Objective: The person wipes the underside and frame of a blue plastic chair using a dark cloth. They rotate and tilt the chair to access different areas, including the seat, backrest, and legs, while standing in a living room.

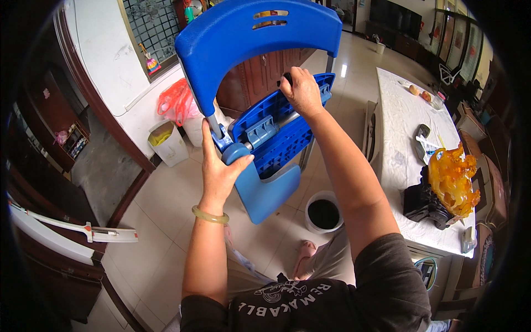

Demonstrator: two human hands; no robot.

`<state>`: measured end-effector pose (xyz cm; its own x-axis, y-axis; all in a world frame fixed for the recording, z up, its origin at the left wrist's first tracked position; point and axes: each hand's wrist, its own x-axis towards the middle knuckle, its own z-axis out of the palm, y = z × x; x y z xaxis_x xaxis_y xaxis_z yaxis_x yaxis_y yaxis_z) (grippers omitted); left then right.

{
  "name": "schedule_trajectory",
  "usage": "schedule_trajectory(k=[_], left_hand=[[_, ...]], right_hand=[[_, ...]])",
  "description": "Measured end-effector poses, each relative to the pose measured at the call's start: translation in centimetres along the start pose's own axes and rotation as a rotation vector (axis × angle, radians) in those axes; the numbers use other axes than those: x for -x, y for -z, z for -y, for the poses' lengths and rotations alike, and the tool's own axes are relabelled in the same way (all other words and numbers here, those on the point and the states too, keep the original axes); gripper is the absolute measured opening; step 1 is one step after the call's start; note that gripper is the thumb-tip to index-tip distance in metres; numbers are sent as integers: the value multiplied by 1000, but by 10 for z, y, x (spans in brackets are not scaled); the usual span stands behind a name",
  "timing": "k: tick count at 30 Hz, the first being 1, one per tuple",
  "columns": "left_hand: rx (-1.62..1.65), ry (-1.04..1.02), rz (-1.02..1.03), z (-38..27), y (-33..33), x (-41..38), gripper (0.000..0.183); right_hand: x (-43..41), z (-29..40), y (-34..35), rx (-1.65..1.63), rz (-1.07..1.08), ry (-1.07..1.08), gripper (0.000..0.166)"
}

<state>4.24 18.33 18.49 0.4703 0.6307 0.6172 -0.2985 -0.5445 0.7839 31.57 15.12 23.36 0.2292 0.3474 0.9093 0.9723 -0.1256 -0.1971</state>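
Observation:
A blue plastic folding chair (249, 45) with a grey metal frame stands before me, its seat (286, 145) tipped up so the ribbed underside shows. A lighter blue writing tablet (265, 199) hangs from the near left arm joint. My left hand (218, 174) grips that joint, thumb across the rounded blue cap (236, 152) and fingers along the frame. Above the seat's upper edge, my right hand (305, 91) is closed around a small black object (287, 77), mostly hidden by the fingers. I cannot tell what this object is.
A white bucket (309, 216) with dark contents stands on the tiles by my feet. At right is a cloth-covered table (394, 166) bearing an amber-coloured ornament (452, 186). A white bin (168, 143) and red plastic bags (178, 101) sit by the left wall.

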Motion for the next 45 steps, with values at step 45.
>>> schedule_trajectory(k=[45], left_hand=[[134, 28, -211, 42, -24, 10, 106]], right_hand=[[176, 138, 0, -1012, 15, -564, 28]])
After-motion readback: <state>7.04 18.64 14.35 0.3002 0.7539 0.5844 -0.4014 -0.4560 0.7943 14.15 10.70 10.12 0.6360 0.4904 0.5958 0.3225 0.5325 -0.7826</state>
